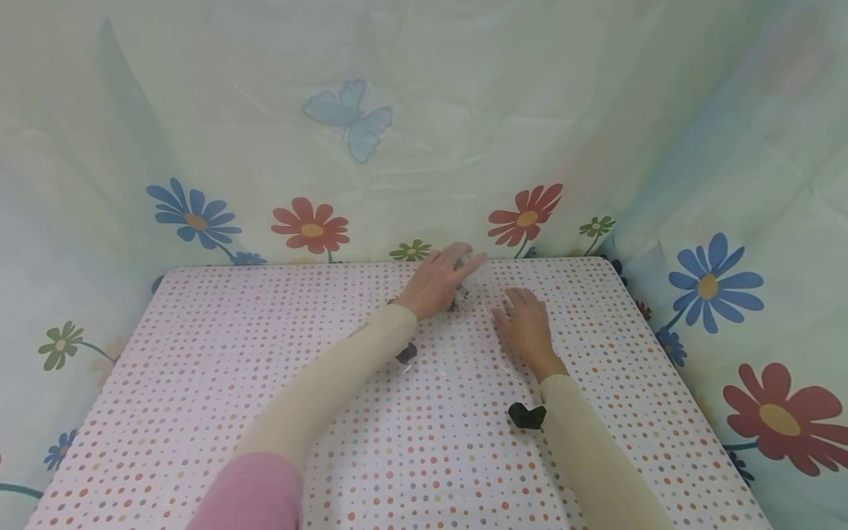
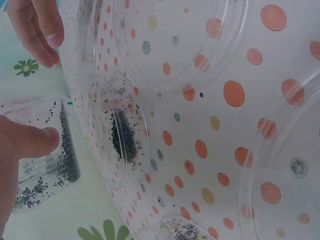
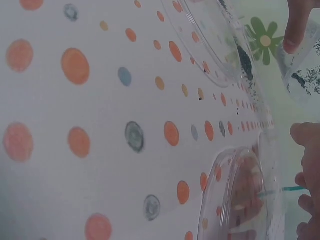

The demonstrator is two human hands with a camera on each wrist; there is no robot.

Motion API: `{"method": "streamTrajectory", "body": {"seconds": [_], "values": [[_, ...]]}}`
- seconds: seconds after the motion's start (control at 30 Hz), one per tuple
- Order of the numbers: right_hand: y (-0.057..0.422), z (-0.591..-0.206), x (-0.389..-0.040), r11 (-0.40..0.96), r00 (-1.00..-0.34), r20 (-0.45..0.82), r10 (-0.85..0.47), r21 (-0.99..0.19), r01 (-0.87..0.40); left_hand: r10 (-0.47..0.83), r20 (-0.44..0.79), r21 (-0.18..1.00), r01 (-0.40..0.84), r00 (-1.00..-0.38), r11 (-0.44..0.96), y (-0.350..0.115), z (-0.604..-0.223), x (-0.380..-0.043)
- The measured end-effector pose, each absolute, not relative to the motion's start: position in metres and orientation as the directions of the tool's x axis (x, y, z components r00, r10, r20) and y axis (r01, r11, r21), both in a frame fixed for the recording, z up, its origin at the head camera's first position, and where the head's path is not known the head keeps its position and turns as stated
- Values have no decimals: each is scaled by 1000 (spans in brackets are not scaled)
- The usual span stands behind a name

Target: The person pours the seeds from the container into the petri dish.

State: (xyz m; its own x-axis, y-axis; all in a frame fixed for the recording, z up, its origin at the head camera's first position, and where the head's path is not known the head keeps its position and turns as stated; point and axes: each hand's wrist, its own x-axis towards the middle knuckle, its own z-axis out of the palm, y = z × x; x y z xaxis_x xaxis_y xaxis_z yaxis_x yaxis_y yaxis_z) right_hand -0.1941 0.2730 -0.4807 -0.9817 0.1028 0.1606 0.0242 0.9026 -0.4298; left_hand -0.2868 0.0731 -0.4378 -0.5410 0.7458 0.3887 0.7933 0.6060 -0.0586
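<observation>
White, with many small coloured dots, the table (image 1: 424, 471) stands before a pale curtain (image 1: 477, 96) printed with flowers and a blue butterfly (image 1: 351, 118). The person wears cream sleeves (image 1: 331, 386), and a pink part (image 1: 255, 489) shows on the left arm. Near the far edge of the table, the left hand (image 1: 437, 282) holds a clear bag (image 2: 42, 172), clamped between the thumb and the fingers; the thumb lies flat on its face. The bag is raised and tilted, with black grains inside, gathered mostly along one side. Just beside it, on the table, lies a clear round dish (image 2: 142, 155) with a dark pile of grains (image 2: 122, 135) in its middle and loose ones scattered around. The right hand (image 1: 525, 335) hangs near another clear dish (image 3: 210, 220); its fingers are loosely bent, the thumb is apart from them, and I see nothing between. Two larger clear rounds (image 2: 245, 175) lie nearer to the left wrist camera. At the lower edge of the same view, one more dish (image 2: 182, 220) with grains is partly cut off.
</observation>
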Motion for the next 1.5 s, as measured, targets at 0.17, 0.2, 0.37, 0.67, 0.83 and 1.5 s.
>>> {"method": "streamTrajectory", "body": {"seconds": [0.17, 0.2, 0.37, 0.67, 0.83, 1.5], "values": [[277, -481, -194, 901, -983, 148, 107, -432, 33, 746, 387, -78, 787, -541, 612, 75, -437, -286], [278, -481, -194, 901, -984, 144, 108, -433, 35, 746, 386, -84, 785, -542, 614, 76, -437, -286], [283, -482, -194, 907, -986, 120, 116, -418, 56, 743, 385, -82, 782, -547, 618, 76, -436, -285], [288, -484, -190, 888, -984, 79, 157, -447, 106, 741, 389, -60, 787, -548, 613, 77, -436, -286], [290, -482, -190, 883, -984, 75, 159, -457, 108, 739, 387, -70, 782, -551, 620, 78, -436, -285], [300, -483, -196, 902, -988, -24, 155, -404, 151, 737, 375, -64, 778, -562, 625, 83, -438, -285]]}}
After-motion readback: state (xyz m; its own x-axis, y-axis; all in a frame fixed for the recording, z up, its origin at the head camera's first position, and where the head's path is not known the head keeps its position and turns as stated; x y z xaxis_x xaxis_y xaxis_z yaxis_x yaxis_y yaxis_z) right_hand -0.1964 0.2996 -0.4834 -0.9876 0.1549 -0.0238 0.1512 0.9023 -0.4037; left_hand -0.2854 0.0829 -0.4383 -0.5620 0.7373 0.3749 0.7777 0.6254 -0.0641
